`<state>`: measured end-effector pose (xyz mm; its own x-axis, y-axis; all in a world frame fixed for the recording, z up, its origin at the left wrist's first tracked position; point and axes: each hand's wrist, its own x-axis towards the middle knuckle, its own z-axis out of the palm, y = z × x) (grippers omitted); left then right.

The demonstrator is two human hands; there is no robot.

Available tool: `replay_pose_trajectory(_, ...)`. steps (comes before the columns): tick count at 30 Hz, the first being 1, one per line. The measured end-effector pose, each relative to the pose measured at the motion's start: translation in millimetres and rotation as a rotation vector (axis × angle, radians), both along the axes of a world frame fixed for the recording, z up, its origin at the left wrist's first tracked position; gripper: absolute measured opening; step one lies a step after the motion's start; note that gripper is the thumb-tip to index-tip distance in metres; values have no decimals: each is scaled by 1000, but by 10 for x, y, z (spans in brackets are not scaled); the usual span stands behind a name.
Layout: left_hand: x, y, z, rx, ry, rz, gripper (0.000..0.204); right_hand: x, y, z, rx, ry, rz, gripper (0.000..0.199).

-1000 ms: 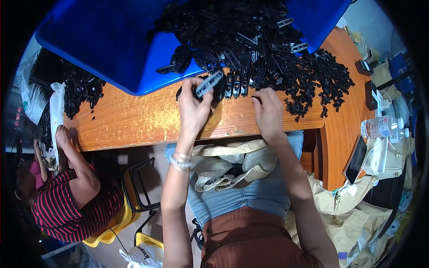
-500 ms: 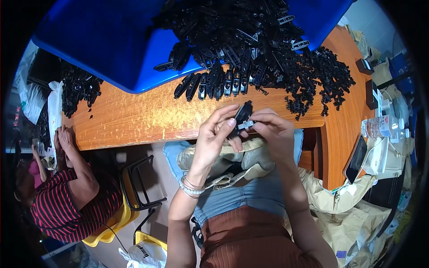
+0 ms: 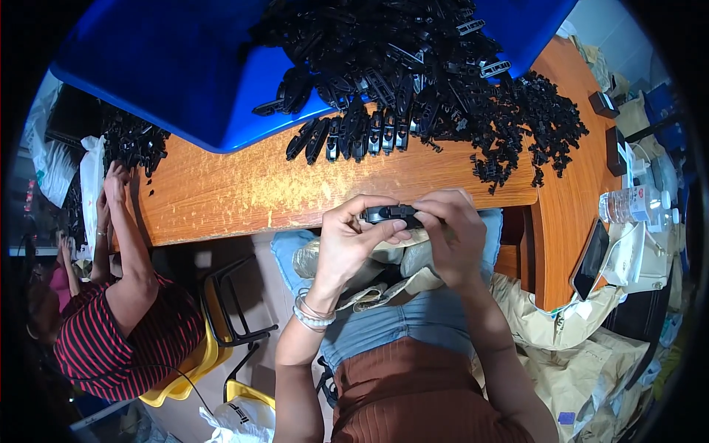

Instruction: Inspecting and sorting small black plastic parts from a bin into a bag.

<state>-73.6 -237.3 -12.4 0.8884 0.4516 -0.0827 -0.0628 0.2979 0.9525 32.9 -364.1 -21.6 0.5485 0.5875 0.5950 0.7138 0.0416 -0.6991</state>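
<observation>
Between my two hands, just off the table's near edge and above my lap, is a black oblong plastic part (image 3: pixel 384 214), lying roughly level. My left hand (image 3: pixel 354 230) is closed round its left end, thumb along the near side. The fingers of my right hand (image 3: pixel 452 225) pinch at its right end; any small piece under those fingertips is hidden. Beyond my hands, several like black parts (image 3: pixel 357 133) stand in a row at the lip of a blue bin (image 3: pixel 244 136). A large heap of black parts (image 3: pixel 369 52) spills from that bin.
Small black pieces (image 3: pixel 539 133) lie heaped on the right of the wooden table (image 3: pixel 244 199). A phone (image 3: pixel 591 258) and plastic bottles (image 3: pixel 635 205) are at the far right. At left, a person in a striped top (image 3: pixel 122 332) reaches to another black pile (image 3: pixel 136 144).
The black part has turned from steeply tilted to nearly level. My right fingers have closed in on its right end. The person at left has reached farther forward to the pile.
</observation>
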Motion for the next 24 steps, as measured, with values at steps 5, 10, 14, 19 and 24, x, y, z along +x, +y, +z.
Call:
replay_pose_trajectory(5,-38,-12,-77,45,6,45,19,-34,-20,12,-91,177,36,19)
replay_pose_trajectory(10,-17,-47,-66,77,41,53,18,-64,-60,-65,-174,510,77,23)
replay_pose_trajectory(14,-17,53,-49,75,35,-17,9,-33,-87,-176,-92,661,164,22)
replay_pose_trajectory(19,179,633,-245,1094,62,541,12,32,-173,-185,-532,510,246,19)
replay_pose_trajectory(24,235,1386,-449,1366,487,550,29,216,26,-265,-226,73,-15,12)
